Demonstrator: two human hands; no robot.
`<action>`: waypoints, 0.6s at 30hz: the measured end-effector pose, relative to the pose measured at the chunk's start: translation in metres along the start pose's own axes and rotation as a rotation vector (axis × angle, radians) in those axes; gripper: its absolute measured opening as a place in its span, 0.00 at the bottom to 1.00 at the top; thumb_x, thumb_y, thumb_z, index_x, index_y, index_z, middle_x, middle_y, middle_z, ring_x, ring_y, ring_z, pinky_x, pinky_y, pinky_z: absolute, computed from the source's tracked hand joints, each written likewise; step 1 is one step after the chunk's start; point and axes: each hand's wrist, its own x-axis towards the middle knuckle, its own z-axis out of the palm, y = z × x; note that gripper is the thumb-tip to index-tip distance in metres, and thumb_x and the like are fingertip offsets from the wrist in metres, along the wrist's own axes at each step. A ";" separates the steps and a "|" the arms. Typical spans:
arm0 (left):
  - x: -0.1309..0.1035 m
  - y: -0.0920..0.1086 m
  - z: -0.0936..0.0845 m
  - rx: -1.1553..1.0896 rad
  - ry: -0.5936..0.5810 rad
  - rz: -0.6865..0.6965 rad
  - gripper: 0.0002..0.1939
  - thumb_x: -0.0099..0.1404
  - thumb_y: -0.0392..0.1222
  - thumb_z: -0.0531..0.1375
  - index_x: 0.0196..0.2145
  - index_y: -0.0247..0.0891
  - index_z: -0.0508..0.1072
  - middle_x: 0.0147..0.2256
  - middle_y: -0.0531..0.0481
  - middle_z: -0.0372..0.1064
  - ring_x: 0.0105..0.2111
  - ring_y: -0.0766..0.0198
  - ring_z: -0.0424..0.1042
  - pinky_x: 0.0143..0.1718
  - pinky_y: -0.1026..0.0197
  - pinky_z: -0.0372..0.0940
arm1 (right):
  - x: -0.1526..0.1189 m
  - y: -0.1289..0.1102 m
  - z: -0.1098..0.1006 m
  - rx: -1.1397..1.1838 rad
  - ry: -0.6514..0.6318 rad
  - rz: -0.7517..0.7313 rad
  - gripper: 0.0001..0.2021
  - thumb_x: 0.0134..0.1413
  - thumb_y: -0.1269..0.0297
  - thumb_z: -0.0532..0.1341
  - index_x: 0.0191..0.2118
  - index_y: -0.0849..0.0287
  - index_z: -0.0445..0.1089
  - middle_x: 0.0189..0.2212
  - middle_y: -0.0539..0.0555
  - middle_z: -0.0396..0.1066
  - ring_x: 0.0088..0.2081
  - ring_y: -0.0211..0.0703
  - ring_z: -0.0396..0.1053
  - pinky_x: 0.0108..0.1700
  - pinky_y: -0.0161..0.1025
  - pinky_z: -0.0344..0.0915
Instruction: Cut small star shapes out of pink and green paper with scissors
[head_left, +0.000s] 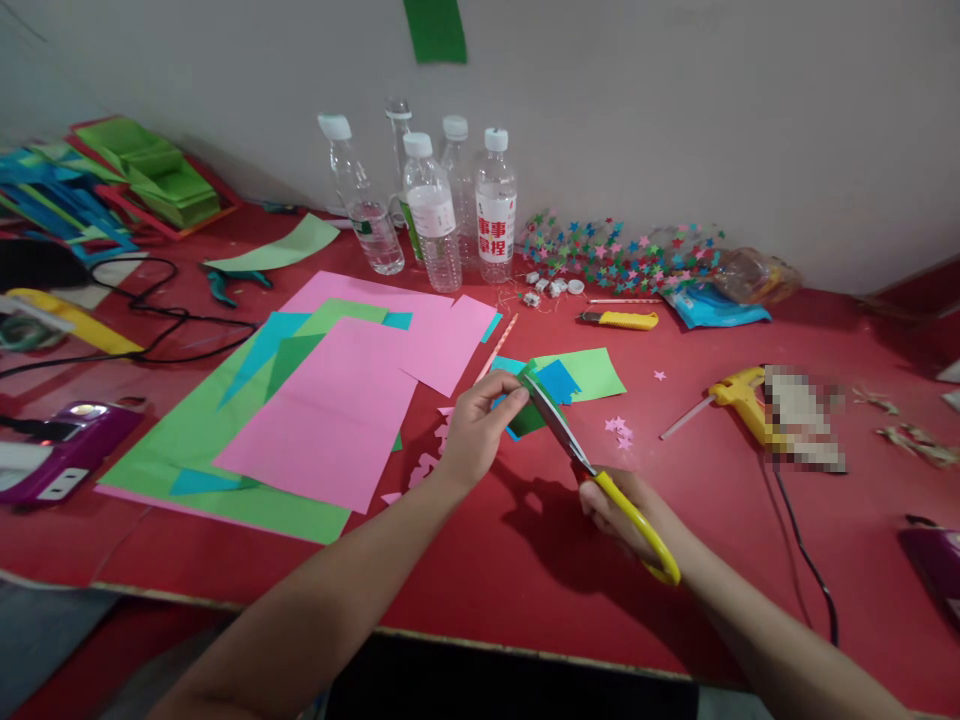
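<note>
My left hand (480, 418) pinches a small piece of dark green paper (531, 374) between thumb and fingertips. My right hand (616, 508) is closed round the yellow handles of a pair of scissors (564, 430), whose blades reach up to the green paper by my left fingers. Whether the blades are parted is hard to make out. Beneath the hands lie blue paper pieces (556, 380) and a light green sheet (604, 370). Pink paper scraps (421, 468) are scattered beside my left wrist, and a few small pink stars (619, 430) lie right of the scissors.
Pink sheets (330, 410) overlap green and blue ones on the red table (480, 590). Several plastic bottles (431, 225) stand by the wall. A yellow utility knife (628, 320), a glue gun (746, 400) with a cord, and a purple power strip (71, 455) lie around.
</note>
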 end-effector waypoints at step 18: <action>0.001 -0.003 0.001 -0.026 0.021 0.010 0.11 0.62 0.40 0.59 0.23 0.38 0.67 0.27 0.54 0.61 0.31 0.67 0.61 0.37 0.63 0.58 | 0.004 0.002 -0.001 0.003 0.029 0.031 0.24 0.50 0.39 0.57 0.23 0.57 0.56 0.14 0.43 0.52 0.13 0.29 0.49 0.14 0.30 0.45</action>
